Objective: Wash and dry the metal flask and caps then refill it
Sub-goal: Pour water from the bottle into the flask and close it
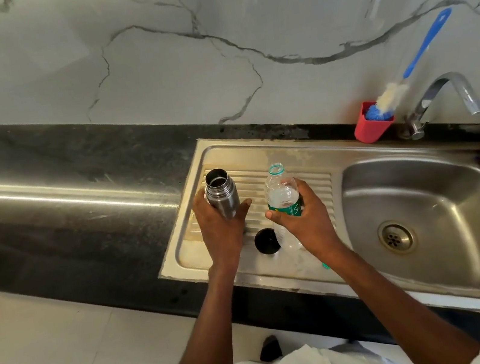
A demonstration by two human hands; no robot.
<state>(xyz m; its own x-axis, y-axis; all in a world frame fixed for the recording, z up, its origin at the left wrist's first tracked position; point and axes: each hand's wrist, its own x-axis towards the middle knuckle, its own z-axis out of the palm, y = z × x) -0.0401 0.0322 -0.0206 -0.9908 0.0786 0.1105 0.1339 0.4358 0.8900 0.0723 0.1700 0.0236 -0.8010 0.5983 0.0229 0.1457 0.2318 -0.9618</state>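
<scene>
1. since my left hand [220,226] is wrapped round the open-mouthed, cylindrical steel flask [221,194] and my right hand [305,218] grips the clear plastic water bottle with the green label [282,189], the refill looks like the step in hand.
2. both are held over the ribbed steel draining board [311,176], side by side, not touching; both uncapped.
3. keep the flask upright and steady; tip the bottle's neck right over the flask mouth before any water runs.
4. pour slowly; the mouth looks narrow, and spills will run along the ribs.
5. the round black cap [266,241] lies on the board below the bottle; whether it is dry, i cannot tell.
</scene>
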